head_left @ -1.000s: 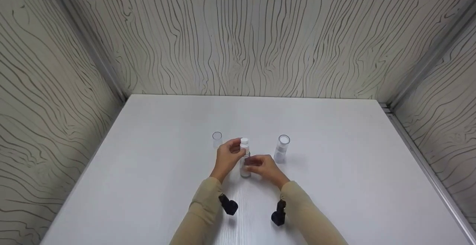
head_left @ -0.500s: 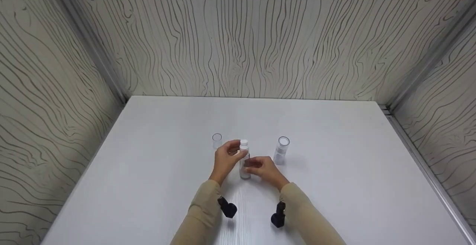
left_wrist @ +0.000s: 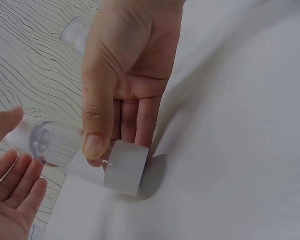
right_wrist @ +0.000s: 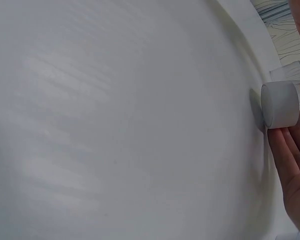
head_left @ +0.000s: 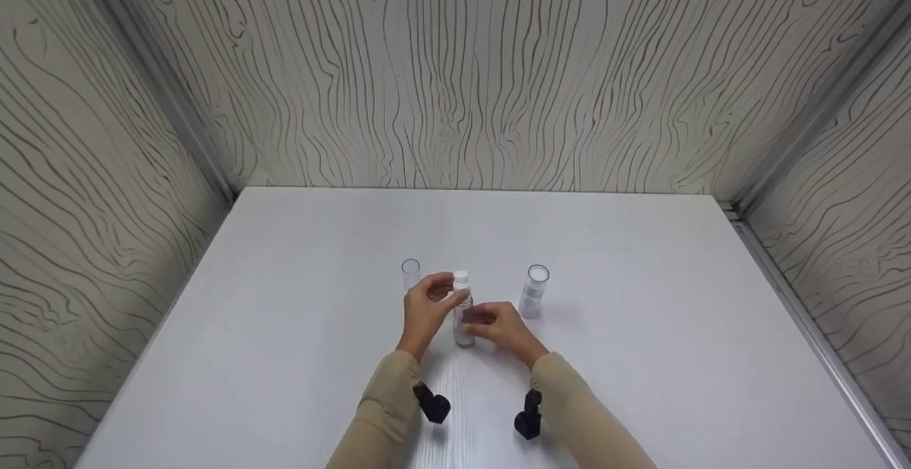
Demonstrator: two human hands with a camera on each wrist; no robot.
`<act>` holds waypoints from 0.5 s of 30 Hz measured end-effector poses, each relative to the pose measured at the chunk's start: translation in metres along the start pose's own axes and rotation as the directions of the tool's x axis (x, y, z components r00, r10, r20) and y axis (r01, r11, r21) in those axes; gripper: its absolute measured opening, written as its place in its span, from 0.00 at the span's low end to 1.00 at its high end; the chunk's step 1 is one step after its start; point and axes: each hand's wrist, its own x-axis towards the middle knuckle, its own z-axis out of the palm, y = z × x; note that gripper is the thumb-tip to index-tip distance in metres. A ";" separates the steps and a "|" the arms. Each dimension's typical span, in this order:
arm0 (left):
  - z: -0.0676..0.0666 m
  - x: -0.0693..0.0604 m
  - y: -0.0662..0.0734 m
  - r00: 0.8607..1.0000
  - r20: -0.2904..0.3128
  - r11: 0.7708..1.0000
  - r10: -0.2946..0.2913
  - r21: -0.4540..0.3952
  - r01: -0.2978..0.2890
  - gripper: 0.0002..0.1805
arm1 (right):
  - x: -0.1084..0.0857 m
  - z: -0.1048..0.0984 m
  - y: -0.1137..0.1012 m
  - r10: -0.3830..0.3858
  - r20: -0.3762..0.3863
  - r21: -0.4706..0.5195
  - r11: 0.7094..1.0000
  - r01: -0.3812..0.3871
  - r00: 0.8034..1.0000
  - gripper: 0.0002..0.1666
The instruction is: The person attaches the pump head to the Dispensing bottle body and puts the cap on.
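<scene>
A slim clear bottle point(head_left: 464, 332) with a white top point(head_left: 462, 280) stands upright between the two hands. My left hand point(head_left: 425, 307) pinches its upper part between thumb and fingers. Lower down, my right hand point(head_left: 504, 327) holds the clear body from the right side. In the left wrist view the white top is blurred, and a frosted band point(left_wrist: 125, 167) circles the base. The right wrist view catches this frosted base point(right_wrist: 281, 105) close to the table top. Fingers cover part of the bottle's middle.
Behind the left hand stands a small clear cup-like piece point(head_left: 411, 273). To the right is a clear cylinder point(head_left: 534, 292) with white inside. The white table point(head_left: 299, 327) is enclosed by wood-grain patterned walls point(head_left: 455, 77). Black wrist cameras point(head_left: 434, 406) hang below the sleeves.
The whole head view shifts slightly. Both hands keep their places on the bottle, with only small finger movement by the left hand at the upper part.
</scene>
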 end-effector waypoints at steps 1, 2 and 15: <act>0.000 0.000 0.000 1.000 -0.002 1.000 0.000 -0.002 0.000 0.21 | -0.001 0.000 -0.001 -0.004 0.001 0.001 1.000 0.004 1.000 0.21; 0.000 -0.001 0.001 1.000 -0.005 1.000 -0.001 -0.002 0.001 0.21 | -0.001 0.000 -0.002 -0.009 0.001 0.003 1.000 0.009 1.000 0.21; 0.001 -0.002 0.002 0.999 -0.047 0.999 0.023 0.034 -0.021 0.22 | -0.004 0.005 -0.009 -0.012 -0.014 -0.013 1.000 0.012 1.000 0.20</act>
